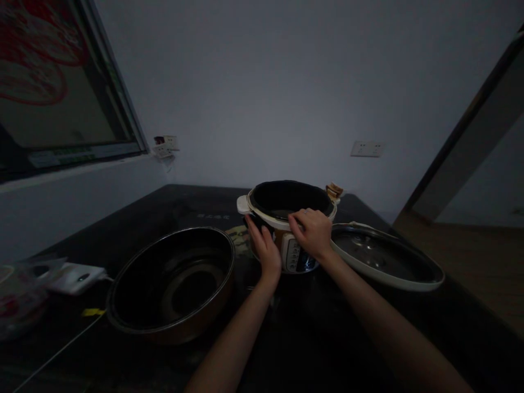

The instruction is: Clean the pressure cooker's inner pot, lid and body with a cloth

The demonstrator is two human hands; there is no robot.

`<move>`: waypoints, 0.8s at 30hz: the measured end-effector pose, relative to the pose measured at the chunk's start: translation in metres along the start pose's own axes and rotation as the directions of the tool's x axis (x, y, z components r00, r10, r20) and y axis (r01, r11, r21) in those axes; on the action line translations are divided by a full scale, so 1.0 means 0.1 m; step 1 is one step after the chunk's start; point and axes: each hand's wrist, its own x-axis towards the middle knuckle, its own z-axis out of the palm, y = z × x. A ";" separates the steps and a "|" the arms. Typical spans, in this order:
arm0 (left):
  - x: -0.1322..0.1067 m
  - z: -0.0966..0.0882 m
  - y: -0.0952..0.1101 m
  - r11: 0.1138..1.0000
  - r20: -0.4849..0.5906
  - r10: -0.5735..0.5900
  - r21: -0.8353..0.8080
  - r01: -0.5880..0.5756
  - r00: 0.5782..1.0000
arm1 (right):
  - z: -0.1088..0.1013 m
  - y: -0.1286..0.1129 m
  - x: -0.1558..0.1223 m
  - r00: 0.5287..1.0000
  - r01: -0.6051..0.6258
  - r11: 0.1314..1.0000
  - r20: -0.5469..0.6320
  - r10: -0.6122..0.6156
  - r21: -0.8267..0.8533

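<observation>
A white-and-dark electric pressure cooker point(292, 256) stands lidless near the back of the black table, its control panel facing me. Its dark inside point(282, 196) shows over the rim. My left hand point(267, 251) lies along the cooker's left side, fingers stretched out toward the white side handle point(243, 204). My right hand point(313, 232) is curled over the front rim, with the thumb toward me; its fingertips are hidden. To the left sits a wide dark inner pot point(196, 322) with a brown outside. On the right, the cooker's lid point(388, 256) lies with its underside up.
A white power strip or adapter point(77, 277) and a plastic bag point(24, 300) lie at the left, with a white cord point(61, 350) running forward. Wall sockets point(367, 149) are behind. The table's right edge drops to a wooden floor point(462, 251).
</observation>
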 end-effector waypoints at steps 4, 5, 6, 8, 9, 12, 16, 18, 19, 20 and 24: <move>-0.03 -0.04 -0.07 0.998 -0.036 -0.061 -0.037 0.059 0.998 | -0.01 0.02 -0.01 1.000 0.008 1.000 -0.009 -0.008 0.025; -0.01 -0.06 -0.09 0.993 -0.046 -0.112 -0.049 0.109 0.993 | -0.02 0.03 -0.01 1.000 0.010 0.999 -0.010 -0.010 0.031; 0.02 -0.07 -0.11 0.986 -0.052 -0.161 -0.060 0.158 0.986 | -0.03 0.04 -0.02 1.000 0.013 0.999 -0.013 -0.012 0.038; 0.12 -0.09 -0.14 0.972 -0.058 -0.227 -0.070 0.223 0.972 | -0.04 0.06 -0.02 1.000 0.023 0.998 -0.019 -0.022 0.054; 0.17 -0.09 -0.15 0.969 -0.059 -0.240 -0.070 0.236 0.969 | -0.04 0.06 -0.03 0.999 0.028 0.998 -0.022 -0.027 0.062; 0.23 -0.09 -0.11 0.968 -0.061 -0.244 -0.070 0.239 0.968 | -0.06 0.08 -0.03 0.999 0.036 0.996 -0.023 -0.034 0.084; 0.04 -0.07 0.01 0.975 -0.041 -0.218 -0.054 0.215 0.975 | -0.09 0.12 -0.05 0.999 0.033 0.992 -0.008 -0.032 0.118; -0.06 -0.08 0.03 0.981 -0.028 -0.194 -0.036 0.193 0.981 | -0.12 0.14 -0.05 1.000 0.030 0.989 0.003 -0.031 0.143; -0.09 -0.09 0.02 0.983 -0.023 -0.184 -0.029 0.183 0.983 | -0.14 0.16 -0.06 0.999 0.030 0.987 0.007 -0.032 0.155; -0.10 -0.12 0.00 0.982 -0.023 -0.186 -0.028 0.185 0.982 | -0.15 0.17 -0.06 0.999 0.032 0.986 0.009 -0.034 0.166; -0.03 -0.23 -0.24 0.953 -0.063 -0.304 -0.041 0.301 0.951 | -0.18 0.23 -0.07 0.998 0.056 0.978 -0.001 -0.057 0.200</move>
